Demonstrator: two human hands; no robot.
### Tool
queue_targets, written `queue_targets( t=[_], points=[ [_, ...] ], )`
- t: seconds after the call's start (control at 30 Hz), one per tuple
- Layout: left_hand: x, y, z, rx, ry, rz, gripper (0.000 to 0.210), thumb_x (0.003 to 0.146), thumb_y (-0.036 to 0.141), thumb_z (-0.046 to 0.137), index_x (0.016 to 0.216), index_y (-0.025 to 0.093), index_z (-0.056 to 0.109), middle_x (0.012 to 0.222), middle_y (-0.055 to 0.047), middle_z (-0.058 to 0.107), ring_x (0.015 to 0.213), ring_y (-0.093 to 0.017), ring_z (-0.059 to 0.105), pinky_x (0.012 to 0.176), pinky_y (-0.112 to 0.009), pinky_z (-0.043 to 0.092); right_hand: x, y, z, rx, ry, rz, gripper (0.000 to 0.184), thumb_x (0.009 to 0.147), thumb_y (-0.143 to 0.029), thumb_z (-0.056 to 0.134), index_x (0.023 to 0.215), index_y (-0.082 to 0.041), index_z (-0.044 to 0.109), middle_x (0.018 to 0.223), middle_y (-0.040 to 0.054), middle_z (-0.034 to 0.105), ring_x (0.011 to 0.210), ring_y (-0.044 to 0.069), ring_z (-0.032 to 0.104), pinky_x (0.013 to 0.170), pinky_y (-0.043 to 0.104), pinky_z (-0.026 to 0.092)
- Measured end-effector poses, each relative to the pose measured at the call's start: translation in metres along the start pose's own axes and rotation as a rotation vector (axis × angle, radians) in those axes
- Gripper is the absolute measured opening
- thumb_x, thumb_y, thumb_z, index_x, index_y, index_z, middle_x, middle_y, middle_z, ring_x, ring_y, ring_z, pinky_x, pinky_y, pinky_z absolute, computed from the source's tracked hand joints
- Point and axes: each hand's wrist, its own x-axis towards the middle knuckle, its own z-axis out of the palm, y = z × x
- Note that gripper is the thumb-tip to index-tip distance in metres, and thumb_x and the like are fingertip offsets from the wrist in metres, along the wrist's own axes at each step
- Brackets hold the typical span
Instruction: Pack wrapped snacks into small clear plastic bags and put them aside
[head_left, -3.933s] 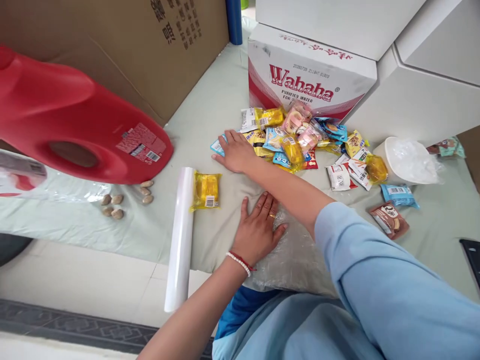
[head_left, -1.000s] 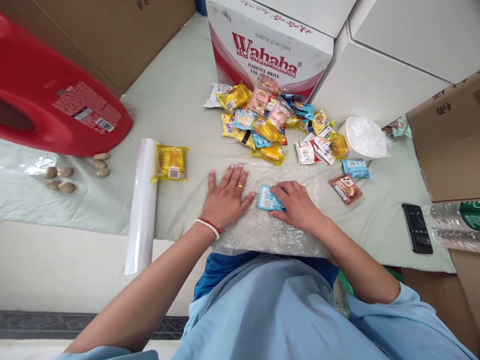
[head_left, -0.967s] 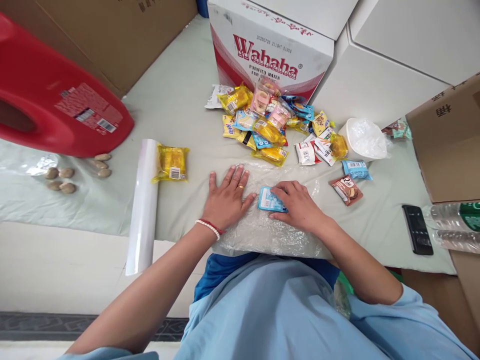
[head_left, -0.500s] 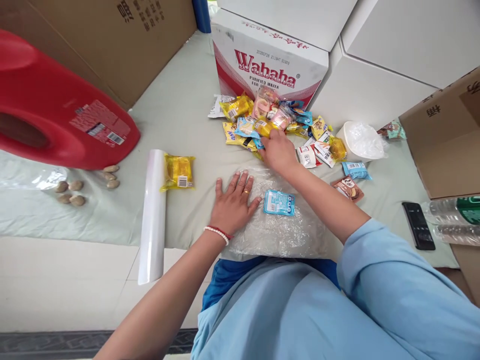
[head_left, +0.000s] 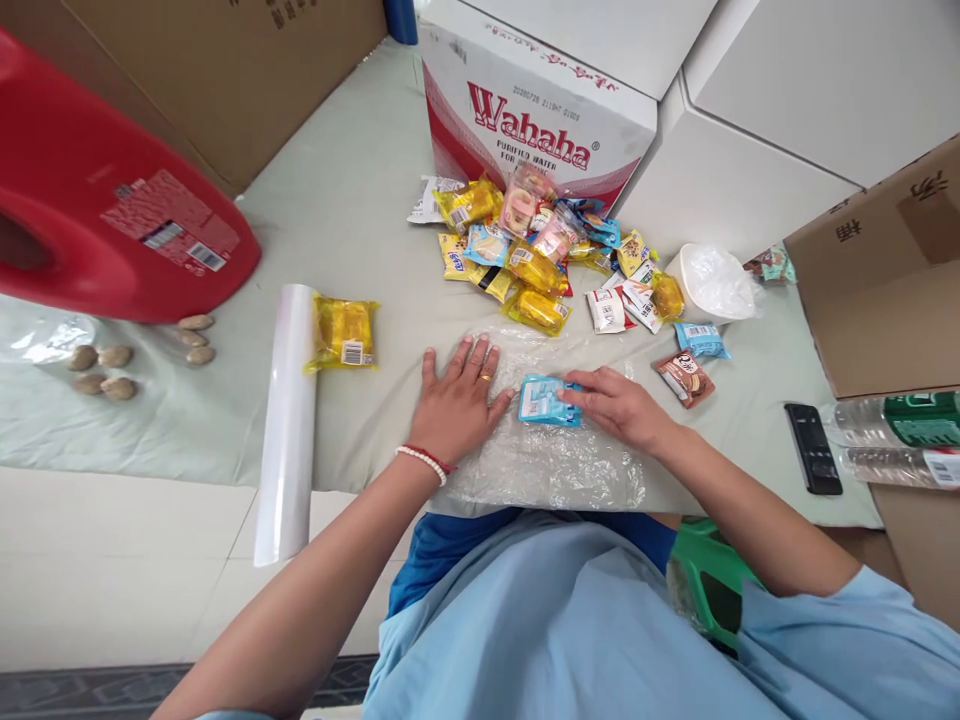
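My left hand (head_left: 459, 405) lies flat with fingers spread on the left part of a clear plastic sheet (head_left: 517, 470), pressing it to the table. On that sheet is a blue snack packet (head_left: 540, 400). My right hand (head_left: 619, 405) pinches the right edge of the packet with thumb and fingertips. Its blue edge looks doubled there, but the fingers partly hide it, so I cannot tell whether a second packet lies underneath. Beyond my hands is a heap of snack packets, with a yellow packet (head_left: 537, 310) at its near side.
A white film roll (head_left: 287, 420) and a yellow packet (head_left: 343, 332) lie left. Farther left are a red jug (head_left: 135, 200) and several brown nuts (head_left: 116, 357). On the right are a white bowl (head_left: 686, 290), a brown packet (head_left: 684, 378), a phone (head_left: 814, 450) and bottles (head_left: 892, 420). A Wahaba-style carton (head_left: 540, 110) stands behind.
My right hand has come back from the snack heap to the blue packet on the plastic sheet. A yellow packet at the heap's near side now shows. My left hand stays flat.
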Motion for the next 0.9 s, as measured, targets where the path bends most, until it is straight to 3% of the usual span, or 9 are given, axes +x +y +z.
queue_targets(
  t=[0.1, 0.23, 0.37, 0.5, 0.63, 0.8, 0.9],
  points=[
    [0.000, 0.001, 0.000, 0.008, -0.001, -0.001, 0.066, 0.106, 0.052, 0.033, 0.163, 0.019, 0.036, 0.171, -0.014, 0.030, 0.160, -0.033, 0.027, 0.128, -0.069, 0.005, -0.015, 0.006, 0.014, -0.081, -0.071, 0.028, 0.042, 0.106, -0.022, 0.044, 0.139, -0.030, 0.068, 0.151, 0.0114, 0.059, 0.122, 0.026, 0.059, 0.102, 0.049, 0.054],
    [0.000, 0.002, 0.001, 0.021, 0.005, -0.009, 0.066, 0.106, 0.052, 0.033, 0.163, 0.020, 0.035, 0.171, -0.014, 0.031, 0.160, -0.032, 0.027, 0.128, -0.068, 0.006, -0.015, 0.004, 0.013, -0.147, -0.057, 0.027, 0.045, 0.099, -0.012, 0.048, 0.136, -0.025, 0.069, 0.154, 0.0134, 0.055, 0.114, 0.027, 0.058, 0.099, 0.051, 0.052],
    [0.001, 0.002, 0.001, 0.043, -0.004, -0.010, 0.067, 0.106, 0.053, 0.031, 0.163, 0.019, 0.035, 0.171, -0.015, 0.031, 0.160, -0.032, 0.027, 0.128, -0.068, 0.007, -0.007, -0.009, 0.006, -0.070, 0.033, 0.050, 0.043, 0.101, -0.027, 0.054, 0.144, -0.021, 0.060, 0.153, 0.0157, 0.054, 0.122, 0.029, 0.057, 0.104, 0.051, 0.047],
    [0.001, 0.002, 0.002, 0.071, -0.005, -0.005, 0.067, 0.106, 0.054, 0.030, 0.163, 0.019, 0.035, 0.171, -0.015, 0.031, 0.160, -0.032, 0.028, 0.128, -0.068, 0.008, 0.014, -0.022, 0.006, -0.066, -0.072, 0.159, 0.072, 0.094, -0.051, 0.071, 0.155, -0.021, 0.048, 0.157, 0.0167, 0.050, 0.134, 0.034, 0.051, 0.111, 0.052, 0.042],
    [0.001, 0.001, 0.003, 0.081, 0.003, -0.001, 0.067, 0.106, 0.054, 0.030, 0.162, 0.018, 0.036, 0.170, -0.015, 0.032, 0.160, -0.032, 0.028, 0.127, -0.069, 0.009, 0.033, -0.035, 0.010, -0.179, -0.206, 0.271, 0.081, 0.088, -0.047, 0.080, 0.157, -0.020, 0.045, 0.147, 0.0169, 0.059, 0.128, 0.036, 0.054, 0.106, 0.051, 0.045],
    [0.001, 0.001, 0.003, 0.078, 0.006, -0.002, 0.066, 0.106, 0.054, 0.030, 0.162, 0.018, 0.037, 0.170, -0.015, 0.032, 0.159, -0.031, 0.029, 0.127, -0.068, 0.009, 0.040, -0.055, 0.015, -0.301, -0.187, 0.417, 0.078, 0.090, -0.053, 0.076, 0.152, -0.014, 0.048, 0.129, 0.0201, 0.066, 0.118, 0.037, 0.057, 0.094, 0.047, 0.049],
    [0.001, 0.001, 0.003, 0.073, 0.008, -0.004, 0.066, 0.106, 0.054, 0.030, 0.162, 0.018, 0.037, 0.171, -0.015, 0.031, 0.159, -0.032, 0.029, 0.127, -0.068, 0.009, 0.041, -0.060, 0.018, -0.334, -0.204, 0.441, 0.075, 0.090, -0.048, 0.077, 0.150, -0.014, 0.049, 0.128, 0.0209, 0.064, 0.116, 0.037, 0.058, 0.091, 0.045, 0.050]
  ],
)
